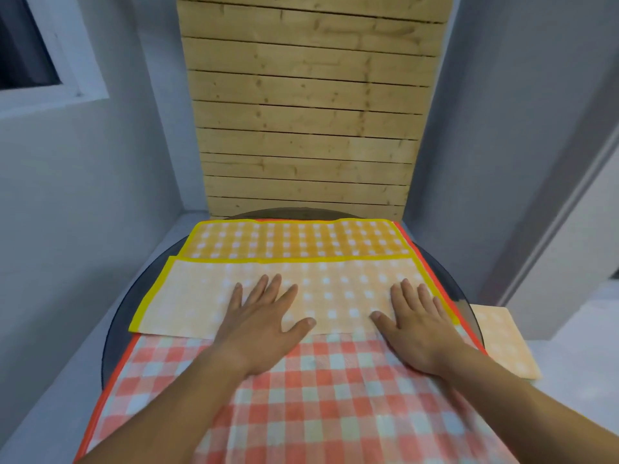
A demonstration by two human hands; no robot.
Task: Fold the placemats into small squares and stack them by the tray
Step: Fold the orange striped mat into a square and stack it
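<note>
1. Both hands lie flat with fingers spread, left hand [264, 323] and right hand [415, 323], pressing the yellow checked placemat [201, 296].
2. Its near half is folded over, pale underside up, yellow border showing.
3. It lies at twelve o'clock on a red checked placemat [318, 396]; a folded orange square [502, 339] sits at three o'clock.

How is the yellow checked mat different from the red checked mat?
The yellow placemat has a yellow border; the red placemat has a red-orange one. The yellow one is folded over on itself, with both hands flat on the flap; the red one lies open. The yellow one rests on top of the red one. Both are checked.
</note>
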